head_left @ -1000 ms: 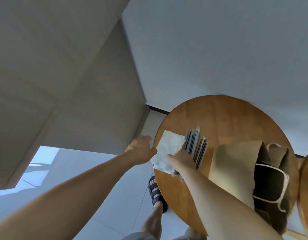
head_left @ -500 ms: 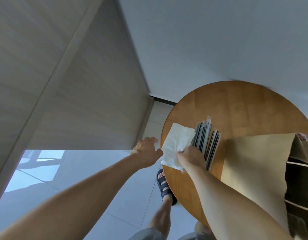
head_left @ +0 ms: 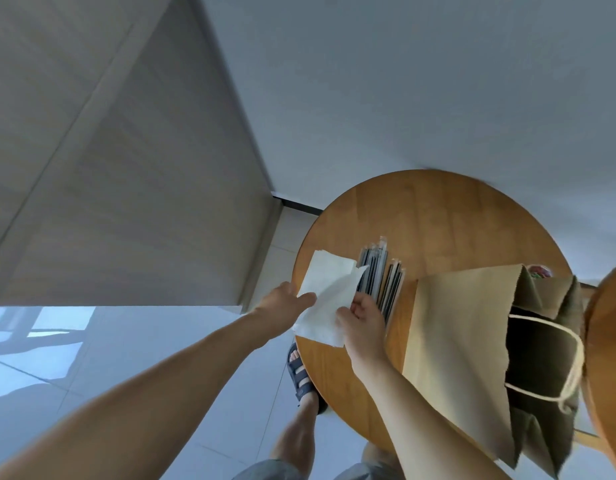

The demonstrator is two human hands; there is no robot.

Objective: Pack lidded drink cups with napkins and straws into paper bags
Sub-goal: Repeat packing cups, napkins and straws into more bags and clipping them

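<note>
Head view: left hand (head_left: 289, 303) and right hand (head_left: 363, 315) each pinch an edge of a white napkin (head_left: 325, 296) at the rim of the round table (head_left: 438, 220), beside the wrapped straws (head_left: 379, 275). Napkin pickup seems the step in hand; next it must travel right into the open paper bag (head_left: 455, 341).

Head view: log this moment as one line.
left grip holds napkin edge | right grip pinches napkin | straws beside it on table | bag open at right

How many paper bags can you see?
1. The paper bag stands open on the right side of the round table, just right of the straws. More bags may be outside the picture.
</note>
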